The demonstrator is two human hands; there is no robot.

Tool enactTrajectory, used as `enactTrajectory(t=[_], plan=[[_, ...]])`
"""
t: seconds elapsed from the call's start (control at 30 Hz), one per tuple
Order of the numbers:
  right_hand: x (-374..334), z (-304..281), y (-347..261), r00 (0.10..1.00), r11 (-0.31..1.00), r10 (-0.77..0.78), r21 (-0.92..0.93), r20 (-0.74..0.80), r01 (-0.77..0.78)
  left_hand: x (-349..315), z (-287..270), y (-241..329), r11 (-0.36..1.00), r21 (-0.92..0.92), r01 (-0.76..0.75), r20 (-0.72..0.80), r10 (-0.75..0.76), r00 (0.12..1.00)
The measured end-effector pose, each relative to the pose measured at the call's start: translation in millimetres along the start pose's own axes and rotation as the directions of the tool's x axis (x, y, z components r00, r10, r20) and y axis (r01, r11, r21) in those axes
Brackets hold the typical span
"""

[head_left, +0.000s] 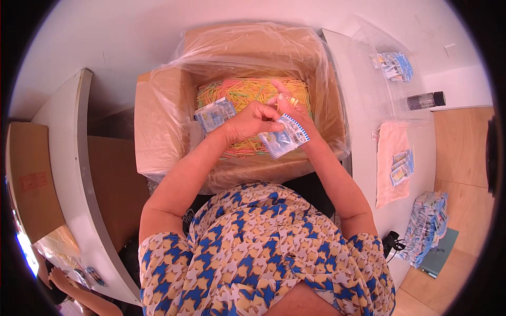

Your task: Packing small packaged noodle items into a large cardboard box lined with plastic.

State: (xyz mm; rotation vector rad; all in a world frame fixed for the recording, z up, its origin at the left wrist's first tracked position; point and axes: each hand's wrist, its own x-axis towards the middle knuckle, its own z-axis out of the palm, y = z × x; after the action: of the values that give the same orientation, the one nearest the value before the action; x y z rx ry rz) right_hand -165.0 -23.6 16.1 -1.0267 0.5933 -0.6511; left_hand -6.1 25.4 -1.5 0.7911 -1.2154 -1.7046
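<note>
A small clear sachet with blue and white print [285, 138] is pinched at its upper edge by my left hand [254, 119], fingers closed. My right hand [296, 109] is just behind and beside it, fingers partly curled, with a few short yellow sticks [293, 101] among them. Both hands are above a large cardboard box [163, 118] lined with clear plastic. Inside lies a thick layer of thin yellow, pink and green sticks [238, 90]. More blue and white sachets [215, 114] rest on the sticks, left of my hands.
Right of the box, a white table [363, 152] bears a clear plastic bin [369, 63] with sachets, a dark-capped bottle [426, 100], a pink cloth [389, 189] with sachets on it, and a big sachet pile [425, 226]. At lower left, another person's arm [79, 295] shows.
</note>
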Motion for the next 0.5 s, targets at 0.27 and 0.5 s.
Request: enactTrajectory(t=[0.27, 0.5], plan=[[2, -17, -33, 0.958, 0.632, -0.286, -0.758, -0.032, 0.164, 6, -1, -7, 0.941, 0.315, -0.125, -0.011, 0.135, 0.991], [12, -4, -8, 0.931, 0.426, -0.362, -0.896, -0.046, 0.122, 8, -3, -16, 0.900, 0.419, -0.123, -0.033, 0.150, 0.988]])
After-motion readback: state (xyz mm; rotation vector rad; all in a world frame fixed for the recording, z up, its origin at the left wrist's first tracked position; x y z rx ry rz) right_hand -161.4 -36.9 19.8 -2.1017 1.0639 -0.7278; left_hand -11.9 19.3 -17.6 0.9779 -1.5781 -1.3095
